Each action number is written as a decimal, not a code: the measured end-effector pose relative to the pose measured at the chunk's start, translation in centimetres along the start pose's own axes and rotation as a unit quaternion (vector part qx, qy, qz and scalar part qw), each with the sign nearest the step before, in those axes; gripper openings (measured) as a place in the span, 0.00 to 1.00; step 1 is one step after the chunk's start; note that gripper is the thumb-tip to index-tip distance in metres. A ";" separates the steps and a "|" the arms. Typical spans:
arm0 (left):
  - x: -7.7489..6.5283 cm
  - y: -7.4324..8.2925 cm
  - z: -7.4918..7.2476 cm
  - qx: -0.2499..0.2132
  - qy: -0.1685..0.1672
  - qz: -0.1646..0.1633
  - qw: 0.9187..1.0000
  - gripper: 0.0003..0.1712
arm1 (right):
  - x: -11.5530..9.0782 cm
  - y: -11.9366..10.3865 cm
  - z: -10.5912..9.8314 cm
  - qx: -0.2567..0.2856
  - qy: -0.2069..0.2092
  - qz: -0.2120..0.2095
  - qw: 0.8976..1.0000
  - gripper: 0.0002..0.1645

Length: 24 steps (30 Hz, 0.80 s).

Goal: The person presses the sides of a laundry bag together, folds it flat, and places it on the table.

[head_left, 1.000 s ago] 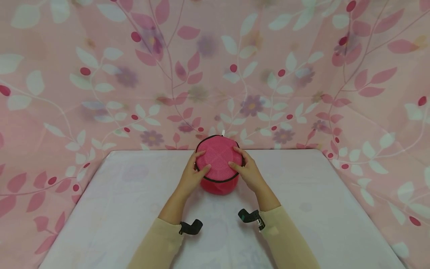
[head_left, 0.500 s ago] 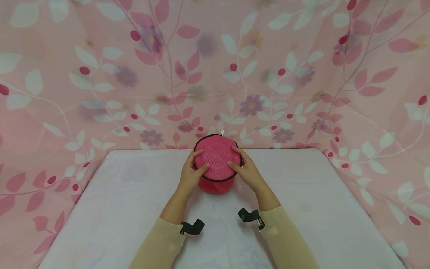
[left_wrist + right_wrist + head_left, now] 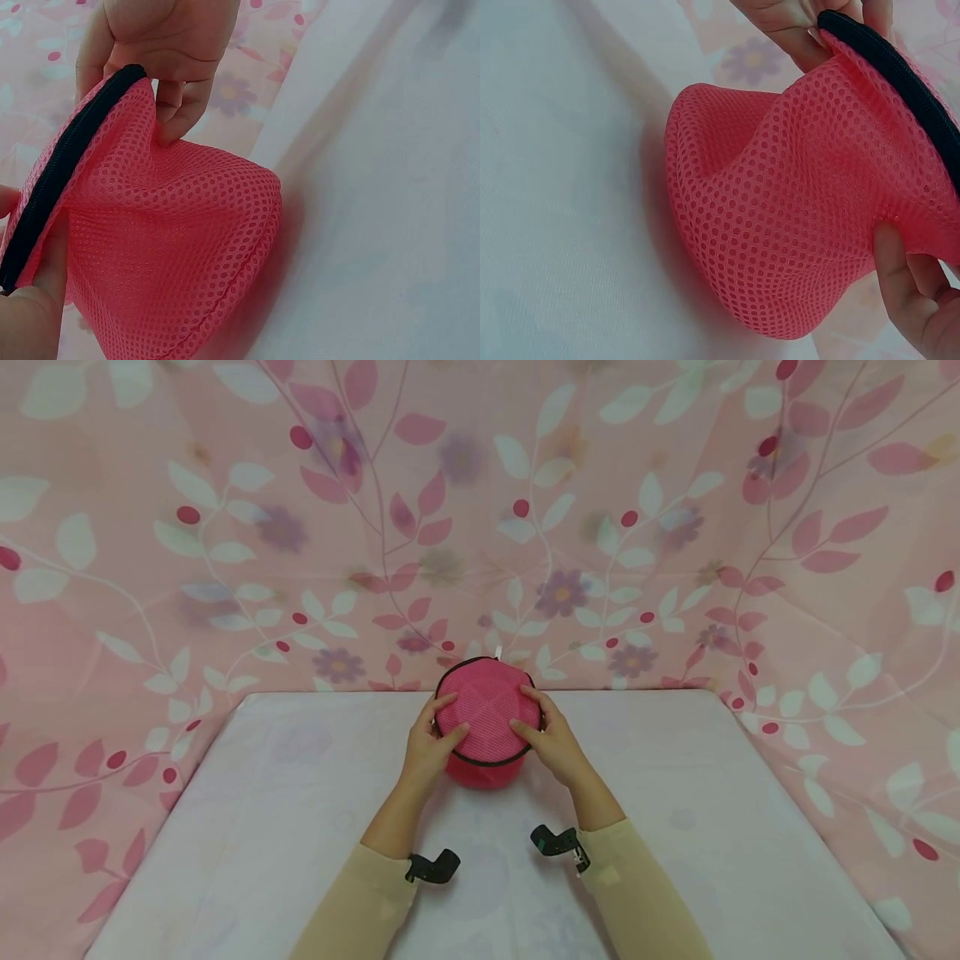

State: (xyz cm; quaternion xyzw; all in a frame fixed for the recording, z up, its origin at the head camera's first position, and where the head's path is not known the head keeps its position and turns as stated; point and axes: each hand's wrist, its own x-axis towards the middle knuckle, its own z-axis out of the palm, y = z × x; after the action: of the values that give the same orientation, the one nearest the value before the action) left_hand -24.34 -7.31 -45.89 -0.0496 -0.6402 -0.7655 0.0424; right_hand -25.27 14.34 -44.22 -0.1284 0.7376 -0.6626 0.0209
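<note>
A round pink mesh laundry bag (image 3: 489, 714) with a black zipper edge is held at the far middle of the table, its lid facing up toward the head view. My left hand (image 3: 427, 747) grips its left rim, the thumb on top of the mesh. On the opposite rim my right hand (image 3: 558, 745) holds on the same way. The left wrist view shows the black zipper (image 3: 67, 161) running round the rim, above the bag's creased side. In the right wrist view the mesh body (image 3: 772, 202) bulges below the zipper. What is inside cannot be seen.
A white cloth-covered table (image 3: 300, 793) spreads out around the bag. Behind and beside it hangs a pink floral curtain (image 3: 480, 527). Small black wrist cameras (image 3: 435, 867) sit at both cuffs.
The bag shifts slightly left and then back right, and its lower side rises a little. Both hands keep their hold, with the left forearm moving slightly right.
</note>
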 end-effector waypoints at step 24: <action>0.1 0.0 -0.2 -0.010 0.022 -0.021 0.999 0.26 | 0.1 0.4 -0.2 0.010 0.026 0.010 1.000 0.33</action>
State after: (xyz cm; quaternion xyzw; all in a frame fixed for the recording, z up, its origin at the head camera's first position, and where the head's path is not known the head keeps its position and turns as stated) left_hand -24.46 -7.51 -45.96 -0.0198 -0.6326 -0.7732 0.0393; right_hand -25.46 14.53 -44.54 -0.1035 0.7327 -0.6726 0.0090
